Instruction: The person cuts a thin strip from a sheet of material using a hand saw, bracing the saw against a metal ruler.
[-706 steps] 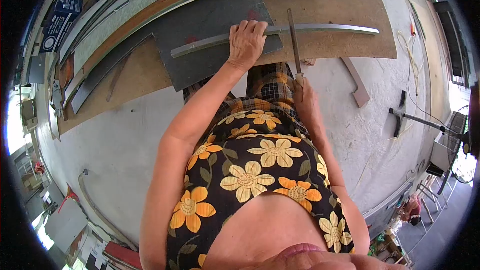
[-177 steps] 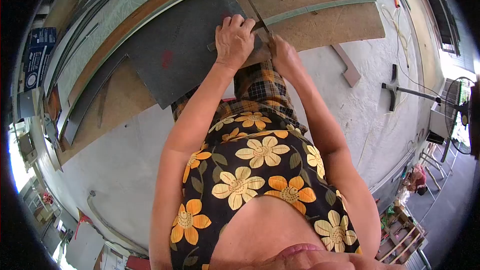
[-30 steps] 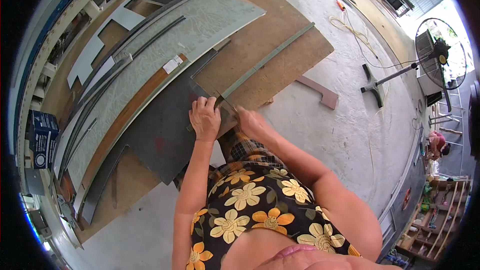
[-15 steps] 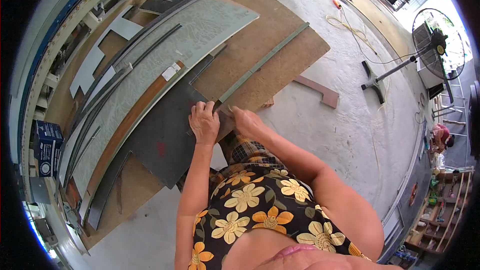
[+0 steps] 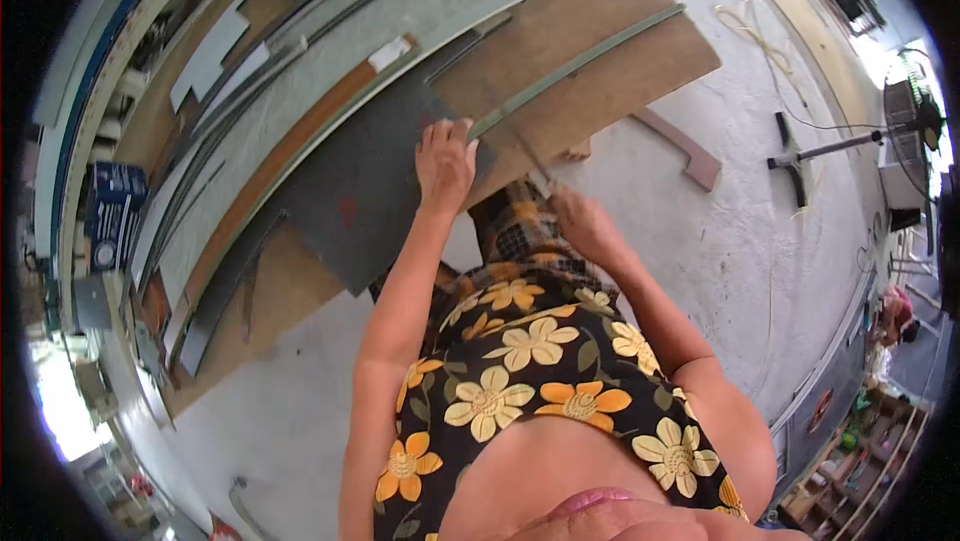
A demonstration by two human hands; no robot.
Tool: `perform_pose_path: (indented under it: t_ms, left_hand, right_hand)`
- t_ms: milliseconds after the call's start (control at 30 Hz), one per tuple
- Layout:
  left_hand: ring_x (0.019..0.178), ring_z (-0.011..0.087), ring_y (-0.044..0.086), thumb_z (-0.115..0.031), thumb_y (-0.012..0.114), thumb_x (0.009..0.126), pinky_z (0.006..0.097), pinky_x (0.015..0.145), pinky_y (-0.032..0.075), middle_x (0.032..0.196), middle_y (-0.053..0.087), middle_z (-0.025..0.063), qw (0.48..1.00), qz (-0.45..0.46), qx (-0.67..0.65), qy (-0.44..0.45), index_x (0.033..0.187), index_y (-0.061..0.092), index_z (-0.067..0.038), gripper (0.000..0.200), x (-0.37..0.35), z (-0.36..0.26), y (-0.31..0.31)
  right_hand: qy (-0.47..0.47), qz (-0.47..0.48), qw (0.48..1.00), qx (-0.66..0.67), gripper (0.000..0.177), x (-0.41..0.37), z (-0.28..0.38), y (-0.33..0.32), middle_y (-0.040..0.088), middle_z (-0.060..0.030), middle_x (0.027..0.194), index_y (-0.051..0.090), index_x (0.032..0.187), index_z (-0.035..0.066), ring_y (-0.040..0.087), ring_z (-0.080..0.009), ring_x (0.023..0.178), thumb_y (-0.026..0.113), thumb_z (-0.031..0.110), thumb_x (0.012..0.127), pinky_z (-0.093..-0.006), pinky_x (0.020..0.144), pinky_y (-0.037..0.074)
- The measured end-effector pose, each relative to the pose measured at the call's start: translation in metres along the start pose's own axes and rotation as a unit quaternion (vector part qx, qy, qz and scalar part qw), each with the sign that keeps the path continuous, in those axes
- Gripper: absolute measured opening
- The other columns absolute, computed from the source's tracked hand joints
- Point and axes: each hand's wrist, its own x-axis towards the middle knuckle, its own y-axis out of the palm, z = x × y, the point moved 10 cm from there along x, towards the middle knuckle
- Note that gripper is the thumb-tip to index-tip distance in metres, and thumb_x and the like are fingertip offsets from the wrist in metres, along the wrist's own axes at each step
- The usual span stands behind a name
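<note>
My left hand [image 5: 445,163] lies over the dark grey sheet [image 5: 370,171], its fingers bent together and gripping the near end of a long greenish strip [image 5: 580,63]. That strip runs away to the upper right across a brown board [image 5: 640,56]. In my right hand [image 5: 582,223], closed in a fist, is a thin, narrow tool [image 5: 530,153], blurred and pointing up left toward the strip. Its exact kind I cannot make out. The right hand is beyond the board's near edge, above my checked trousers.
Left of the dark sheet lies a long pale patterned panel [image 5: 470,11] with a brown strip [image 5: 285,166]. A blue box [image 5: 115,216] stands far left. On the floor are a notched brown piece [image 5: 685,151] and a fan stand [image 5: 790,156]. Another person [image 5: 893,316] is far right.
The view has shifted, so the bench appears higher and further right. My right hand has drawn back from the strip's end toward me, and the thin tool now shows between them.
</note>
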Motion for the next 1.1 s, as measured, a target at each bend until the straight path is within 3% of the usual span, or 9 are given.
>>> perform_pose_path:
  t_ms: [67, 167, 400, 667, 867, 967, 1100]
  left_hand:
    - [0.097, 0.0285, 0.057, -0.011, 0.073, 0.08, 0.0433, 0.078, 0.05, 0.097, 0.058, 0.0083, 1.0, 0.013, -0.013, -0.002, 0.109, 0.063, -0.01, 0.031, 0.0, 0.003, 0.003]
    - [0.094, 0.0281, 0.058, -0.012, 0.072, 0.08, 0.0419, 0.079, 0.05, 0.096, 0.058, 0.0086, 0.999, 0.019, -0.032, 0.003, 0.11, 0.064, -0.01, 0.031, 0.0, 0.004, -0.002]
    - [0.093, 0.0279, 0.059, -0.018, 0.071, 0.084, 0.04, 0.082, 0.05, 0.095, 0.058, 0.0107, 0.995, 0.075, -0.062, -0.017, 0.111, 0.064, -0.011, 0.029, -0.003, 0.012, -0.004]
    - [0.092, 0.0254, 0.059, -0.021, 0.073, 0.081, 0.038, 0.081, 0.052, 0.093, 0.058, 0.0075, 0.997, 0.068, -0.018, -0.017, 0.113, 0.066, -0.014, 0.033, -0.002, 0.011, 0.0]
    - [0.088, 0.0239, 0.059, -0.021, 0.074, 0.08, 0.037, 0.077, 0.051, 0.089, 0.056, 0.0055, 0.999, 0.045, -0.013, -0.013, 0.109, 0.07, -0.014, 0.03, -0.004, 0.009, -0.001]
    - [0.087, 0.0239, 0.059, -0.021, 0.075, 0.079, 0.0371, 0.076, 0.051, 0.088, 0.056, 0.0051, 0.999, 0.048, -0.014, -0.017, 0.105, 0.072, -0.013, 0.027, -0.002, 0.008, -0.003]
    - [0.087, 0.0238, 0.059, -0.02, 0.075, 0.079, 0.0379, 0.075, 0.051, 0.087, 0.056, 0.0053, 0.998, 0.051, -0.013, -0.022, 0.104, 0.072, -0.012, 0.026, -0.001, 0.008, -0.004]
  right_hand:
    - [0.024, -0.037, 0.999, 0.013, 0.018, -0.001, 0.015, -0.022, 0.059, -0.0315, 0.082, 0.048, 0.103, 0.002, 0.056, -0.0509, 0.081, 0.048, 0.018, 0.095, -0.0572, 0.067, 0.042]
    - [0.057, -0.021, 0.998, 0.014, 0.021, 0.003, 0.011, -0.025, 0.061, -0.0305, 0.09, 0.051, 0.111, -0.001, 0.057, -0.0498, 0.088, 0.048, 0.015, 0.097, -0.0526, 0.07, 0.045]
    - [0.019, -0.01, 1.0, -0.006, 0.017, 0.012, 0.023, -0.01, 0.058, -0.0308, 0.081, 0.048, 0.108, 0.0, 0.056, -0.0506, 0.082, 0.047, 0.013, 0.097, -0.0527, 0.067, 0.043]
    - [-0.012, -0.023, 1.0, 0.004, 0.012, 0.027, 0.049, -0.009, 0.056, -0.031, 0.077, 0.045, 0.099, 0.0, 0.055, -0.0512, 0.078, 0.05, 0.01, 0.093, -0.0541, 0.064, 0.041]
    - [0.023, -0.003, 1.0, -0.017, 0.021, 0.034, 0.035, 0.002, 0.062, -0.0311, 0.082, 0.048, 0.112, 0.004, 0.059, -0.0504, 0.079, 0.047, 0.018, 0.096, -0.0569, 0.066, 0.044]
    - [0.018, -0.012, 1.0, -0.018, 0.012, 0.034, 0.042, -0.001, 0.057, -0.0317, 0.079, 0.045, 0.101, 0.0, 0.056, -0.0515, 0.081, 0.05, 0.009, 0.093, -0.0539, 0.065, 0.043]
    - [0.029, 0.008, 0.999, -0.018, 0.016, 0.035, 0.04, 0.004, 0.059, -0.031, 0.082, 0.046, 0.106, 0.002, 0.057, -0.0511, 0.083, 0.05, 0.01, 0.093, -0.0547, 0.066, 0.043]
